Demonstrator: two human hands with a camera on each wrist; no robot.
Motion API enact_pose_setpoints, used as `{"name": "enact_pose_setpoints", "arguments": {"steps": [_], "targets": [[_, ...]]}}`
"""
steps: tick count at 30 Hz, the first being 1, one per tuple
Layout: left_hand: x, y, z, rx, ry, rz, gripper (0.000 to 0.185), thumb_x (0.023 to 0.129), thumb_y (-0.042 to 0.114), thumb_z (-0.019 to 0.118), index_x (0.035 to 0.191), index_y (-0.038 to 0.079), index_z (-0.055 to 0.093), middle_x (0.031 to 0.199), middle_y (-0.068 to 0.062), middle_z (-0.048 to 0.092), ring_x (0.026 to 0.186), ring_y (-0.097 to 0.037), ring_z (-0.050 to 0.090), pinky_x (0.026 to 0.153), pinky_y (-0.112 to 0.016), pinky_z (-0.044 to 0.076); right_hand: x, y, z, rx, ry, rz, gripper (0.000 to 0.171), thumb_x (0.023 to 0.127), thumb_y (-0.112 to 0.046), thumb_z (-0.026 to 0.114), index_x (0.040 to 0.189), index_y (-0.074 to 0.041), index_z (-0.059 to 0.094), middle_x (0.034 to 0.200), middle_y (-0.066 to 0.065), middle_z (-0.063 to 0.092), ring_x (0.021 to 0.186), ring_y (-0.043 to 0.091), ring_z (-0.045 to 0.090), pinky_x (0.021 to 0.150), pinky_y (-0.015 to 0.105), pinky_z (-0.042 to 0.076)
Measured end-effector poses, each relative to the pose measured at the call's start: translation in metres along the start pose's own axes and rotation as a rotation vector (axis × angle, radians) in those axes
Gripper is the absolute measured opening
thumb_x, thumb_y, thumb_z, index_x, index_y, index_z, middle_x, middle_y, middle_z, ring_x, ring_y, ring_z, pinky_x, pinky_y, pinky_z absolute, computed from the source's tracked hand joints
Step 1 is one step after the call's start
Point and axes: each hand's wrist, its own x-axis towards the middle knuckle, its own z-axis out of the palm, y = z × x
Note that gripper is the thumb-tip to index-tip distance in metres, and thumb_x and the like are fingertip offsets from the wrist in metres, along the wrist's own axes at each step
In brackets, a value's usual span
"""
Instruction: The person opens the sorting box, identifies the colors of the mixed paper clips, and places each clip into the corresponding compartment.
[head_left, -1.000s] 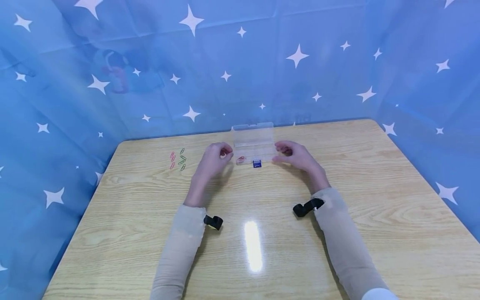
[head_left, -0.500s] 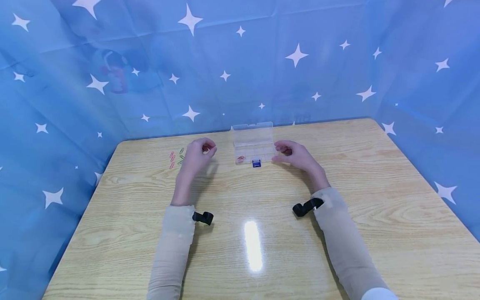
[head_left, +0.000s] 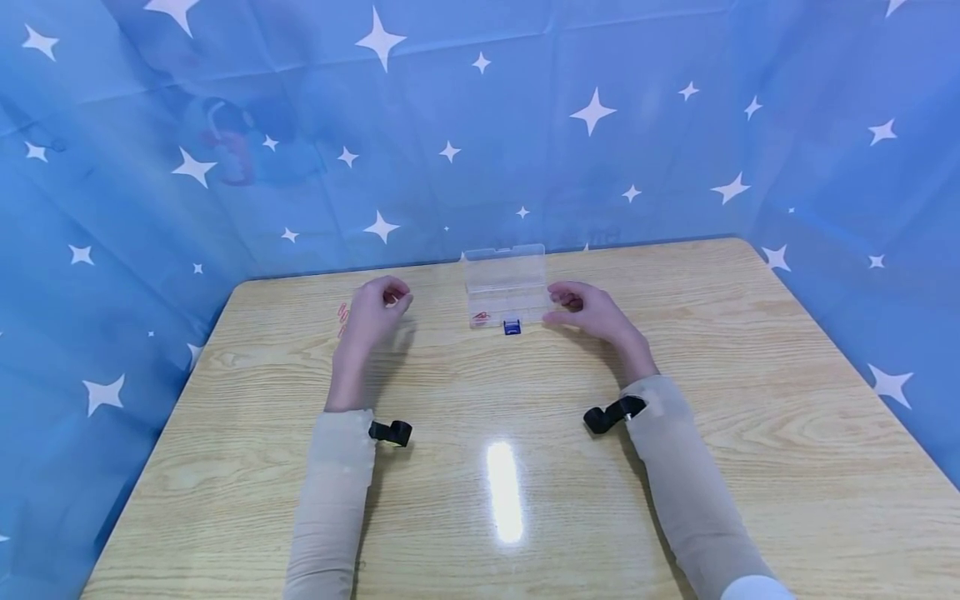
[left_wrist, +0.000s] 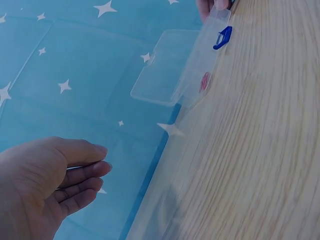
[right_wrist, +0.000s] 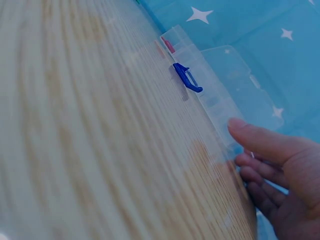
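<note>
A clear plastic compartment box [head_left: 517,302] stands near the table's back edge, its see-through lid [head_left: 506,267] raised behind. Red paper clips [head_left: 482,317] lie in its front left compartment, and a blue latch [head_left: 512,327] hangs at the front. At the box's right end my right hand [head_left: 590,312] holds it, thumb at the front corner and fingers round the side. My left hand [head_left: 369,310] hovers left of the box with loosely bent fingers, nothing between them. Pink paper clips [head_left: 342,313] show just beside it on the table; the green ones are hidden behind this hand.
The pale wooden table [head_left: 465,483] spreads in front of the box. A blue curtain with white stars [head_left: 525,125] hangs close along its back and sides. Each sleeve carries a black wrist camera [head_left: 392,432].
My left hand has moved left from the box's left side to over the paper clips, covering the green ones. My right hand has stayed at the box.
</note>
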Motion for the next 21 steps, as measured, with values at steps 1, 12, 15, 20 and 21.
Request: {"name": "enact_pose_setpoints", "arguments": {"steps": [1, 12, 15, 20, 21], "targets": [[0.0, -0.001, -0.001, 0.003, 0.0, -0.006, 0.016, 0.097, 0.008, 0.066, 0.106, -0.004, 0.07, 0.099, -0.018, 0.069, 0.093, -0.03, 0.063, 0.086, -0.042, 0.05, 0.0, 0.0, 0.0, 0.002, -0.002, 0.001, 0.064, 0.092, -0.029, 0.077, 0.144, -0.003, 0.052, 0.131, 0.016, 0.059, 0.118, 0.03, 0.054, 0.104, 0.046, 0.043], [-0.008, -0.017, -0.017, 0.024, -0.031, -0.045, 0.021, 0.099, 0.011, 0.065, 0.111, -0.005, 0.068, 0.102, -0.019, 0.068, 0.095, -0.032, 0.062, 0.086, -0.043, 0.05, -0.004, -0.012, -0.001, 0.016, -0.015, 0.015, 0.064, 0.093, -0.024, 0.076, 0.145, 0.002, 0.049, 0.133, 0.021, 0.057, 0.121, 0.035, 0.053, 0.105, 0.047, 0.041], [-0.01, -0.023, -0.021, 0.027, -0.046, -0.054, 0.021, 0.098, 0.012, 0.065, 0.111, -0.005, 0.067, 0.102, -0.019, 0.068, 0.095, -0.032, 0.062, 0.085, -0.042, 0.051, 0.001, 0.002, 0.0, 0.0, -0.004, 0.004, 0.066, 0.091, -0.032, 0.077, 0.144, -0.003, 0.052, 0.131, 0.015, 0.058, 0.119, 0.029, 0.054, 0.104, 0.045, 0.043], [-0.013, -0.029, -0.028, 0.033, -0.054, -0.069, 0.02, 0.098, 0.012, 0.066, 0.109, -0.005, 0.067, 0.102, -0.02, 0.069, 0.094, -0.032, 0.062, 0.084, -0.042, 0.05, 0.0, 0.0, 0.0, 0.011, 0.0, 0.005, 0.066, 0.091, -0.029, 0.078, 0.144, -0.001, 0.051, 0.132, 0.017, 0.058, 0.119, 0.031, 0.054, 0.104, 0.046, 0.042], [-0.014, -0.029, -0.029, 0.033, -0.054, -0.072, 0.02, 0.098, 0.012, 0.066, 0.109, -0.005, 0.067, 0.102, -0.02, 0.069, 0.093, -0.032, 0.062, 0.083, -0.041, 0.05, 0.0, 0.0, 0.0, 0.018, 0.0, 0.005, 0.066, 0.091, -0.028, 0.078, 0.144, 0.0, 0.051, 0.132, 0.018, 0.058, 0.12, 0.032, 0.053, 0.105, 0.046, 0.042]]}}
